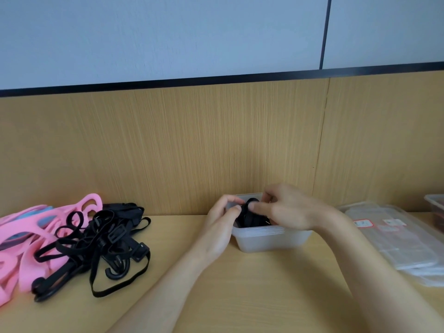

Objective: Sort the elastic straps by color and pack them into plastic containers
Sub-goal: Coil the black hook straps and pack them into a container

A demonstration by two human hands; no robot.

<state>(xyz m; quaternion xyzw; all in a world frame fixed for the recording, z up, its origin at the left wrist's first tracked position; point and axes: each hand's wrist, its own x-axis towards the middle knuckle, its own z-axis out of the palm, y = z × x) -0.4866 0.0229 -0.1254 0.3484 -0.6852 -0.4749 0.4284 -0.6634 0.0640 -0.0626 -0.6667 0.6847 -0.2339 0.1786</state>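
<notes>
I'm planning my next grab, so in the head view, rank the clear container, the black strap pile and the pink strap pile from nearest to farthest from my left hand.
From the left hand:
1. clear container: at the fingertips, on its right.
2. black strap pile: off to its left.
3. pink strap pile: farthest left, beyond the black pile.

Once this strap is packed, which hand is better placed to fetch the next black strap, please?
Probably the left hand: it is left of the plastic container, nearer the black strap pile; the right hand would have to cross.
</notes>
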